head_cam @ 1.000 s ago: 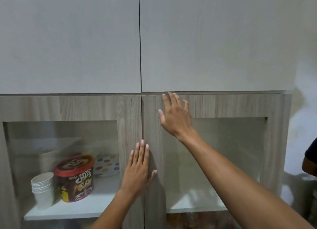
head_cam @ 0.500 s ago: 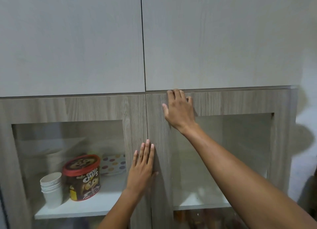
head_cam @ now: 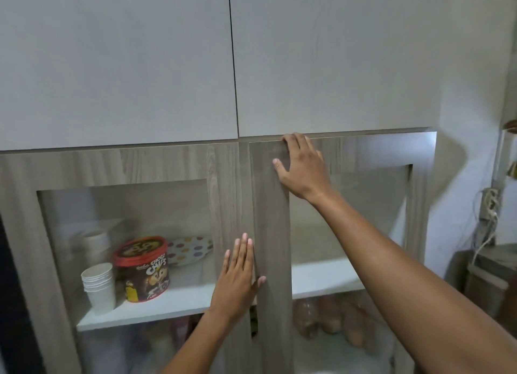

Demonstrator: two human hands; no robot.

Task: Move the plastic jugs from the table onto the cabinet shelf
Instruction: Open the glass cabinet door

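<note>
No plastic jugs are in view. I face a wood-grain cabinet with two glass-panelled doors. My right hand [head_cam: 302, 166] has its fingertips hooked over the top edge of the right door [head_cam: 271, 233], which stands slightly ajar with a dark gap at its left edge. My left hand [head_cam: 237, 278] lies flat, fingers apart, against the frame of the closed left door [head_cam: 223, 191]. Behind the right glass the white shelf [head_cam: 321, 275] shows bare.
Behind the left glass stand a stack of paper cups [head_cam: 99, 285], a red-lidded Choco Chips tub [head_cam: 141, 270] and a polka-dot plate [head_cam: 190, 249]. Brownish packages [head_cam: 330, 317] fill the lower right shelf. A power strip with cables [head_cam: 489, 205] hangs on the right wall.
The right door has swung out a little from the frame under my right hand. The view has shifted right and down; my left hand stays pressed on the left door.
</note>
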